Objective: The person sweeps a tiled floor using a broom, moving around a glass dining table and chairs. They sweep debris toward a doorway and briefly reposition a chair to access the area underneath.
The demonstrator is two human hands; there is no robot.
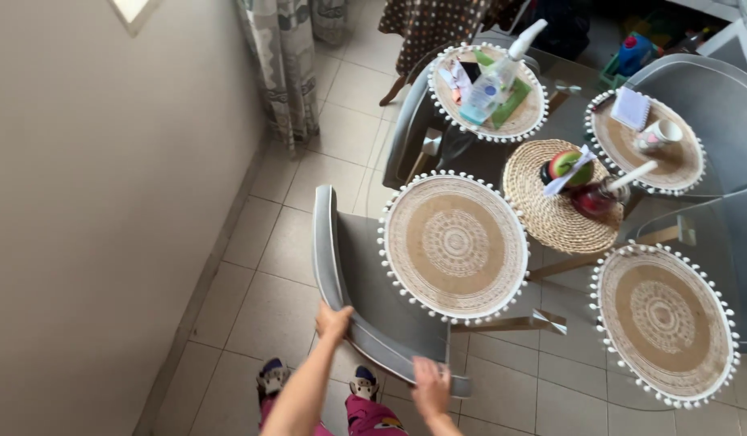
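Note:
A grey chair [365, 274] stands at a glass table, its curved backrest toward me. My left hand [333, 320] grips the backrest's top edge on the left. On the backrest's right end, near its corner, rests my right hand [431, 387] with fingers closed over the rim. A round woven placemat [454, 245] with a white bobble edge lies on the glass just beyond the chair. My feet in slippers show below on the tiled floor.
Three more bobble-edged placemats [663, 316] lie around the table, and a wicker mat [551, 211] in the middle carries a dark vase and an apple. A spray bottle [495, 77] and a mug [658, 136] sit on the far mats. More grey chairs surround the table; a beige wall [91, 202] runs on the left.

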